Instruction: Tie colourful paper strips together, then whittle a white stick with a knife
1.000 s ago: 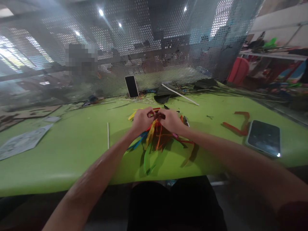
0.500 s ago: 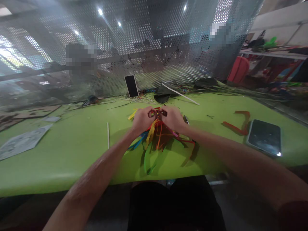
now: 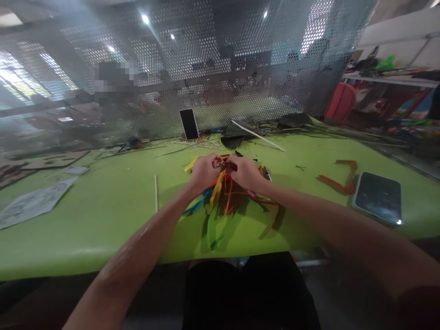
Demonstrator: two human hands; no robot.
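Note:
My left hand and my right hand meet over a bundle of coloured strips at the middle of the green table. Fingers and thumbs of both hands are pinched close together at the top of the bundle. What exactly sits between the fingertips is too small and partly hidden. Yellow, orange, red, blue and green strips fan out below and beside the hands, and a long green strip trails towards the front edge.
The green table bears a phone at right beside a bent orange strip. Another upright phone leans at the back by a perforated metal screen. White sticks and a printed sheet lie about.
My right hand's fingers have shifted slightly and closed up a little more. The left hand and the strips stay nearly where they were.

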